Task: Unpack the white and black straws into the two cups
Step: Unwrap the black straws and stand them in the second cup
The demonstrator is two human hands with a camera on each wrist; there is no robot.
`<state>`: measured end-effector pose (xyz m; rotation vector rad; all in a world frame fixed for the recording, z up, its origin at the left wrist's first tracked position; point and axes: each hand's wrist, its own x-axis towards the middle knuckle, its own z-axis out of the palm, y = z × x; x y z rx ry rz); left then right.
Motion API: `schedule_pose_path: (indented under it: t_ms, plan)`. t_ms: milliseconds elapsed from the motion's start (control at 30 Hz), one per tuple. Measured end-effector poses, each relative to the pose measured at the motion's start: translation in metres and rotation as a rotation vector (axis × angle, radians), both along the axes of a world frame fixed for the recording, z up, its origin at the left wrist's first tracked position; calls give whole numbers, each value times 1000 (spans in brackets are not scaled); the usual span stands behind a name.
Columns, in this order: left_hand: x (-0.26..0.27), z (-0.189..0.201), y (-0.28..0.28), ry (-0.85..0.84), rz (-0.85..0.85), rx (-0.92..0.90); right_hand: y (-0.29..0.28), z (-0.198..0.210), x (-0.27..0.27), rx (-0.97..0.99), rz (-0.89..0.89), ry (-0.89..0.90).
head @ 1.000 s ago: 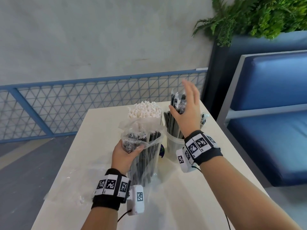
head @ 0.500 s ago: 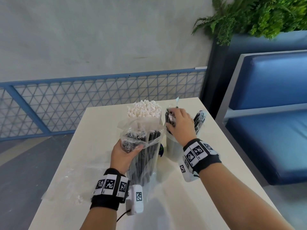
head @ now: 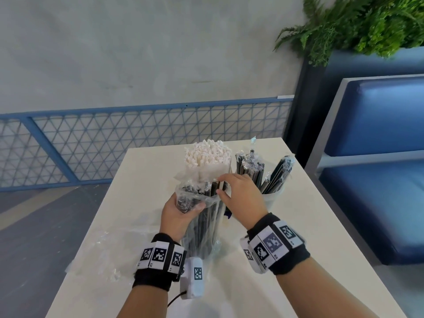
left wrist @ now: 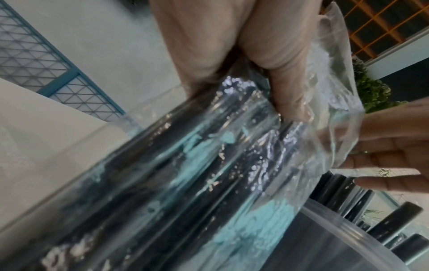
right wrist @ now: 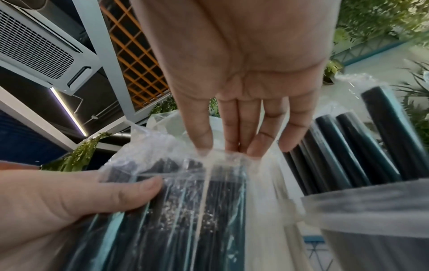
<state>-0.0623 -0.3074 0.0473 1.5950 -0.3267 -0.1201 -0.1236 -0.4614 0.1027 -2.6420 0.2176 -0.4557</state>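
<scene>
on the white table (head: 298,226), left hand (head: 177,214) gripping an upright clear bag (head: 202,230) of black straws (head: 206,216), right hand (head: 243,193) reaching its straight fingers (right wrist: 232,135) to the bag's open top, touching the plastic, white straws (head: 207,154) standing behind, more black straws in the cup (head: 274,198) just to the right

Both hands (head: 206,203) on bag of black straws (head: 204,216) — cups (head: 273,198) just behind

Grey wall (head: 137,53), blue mesh railing (head: 137,138), blue bench (head: 371,157), green plant (head: 367,24).
</scene>
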Motion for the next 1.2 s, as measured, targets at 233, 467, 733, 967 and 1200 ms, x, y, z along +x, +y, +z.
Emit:
schedule_pose_path:
  t_ms: [233,467,733,967,1200]
  plan:
    - [-2,4,3,1,-62,-54,0,4,6,117,49,199]
    - [0,2,8,34,-127,-88,3,-8,7,220,158,149]
    - [4,-1,12,94,-211,-166,5,-5,6,439,256,201]
    - [0,8,8,80,-390,-104,3,-12,9,670,293,241]
    - [2,2,5,53,-367,41,19,-33,5,767,134,-8]
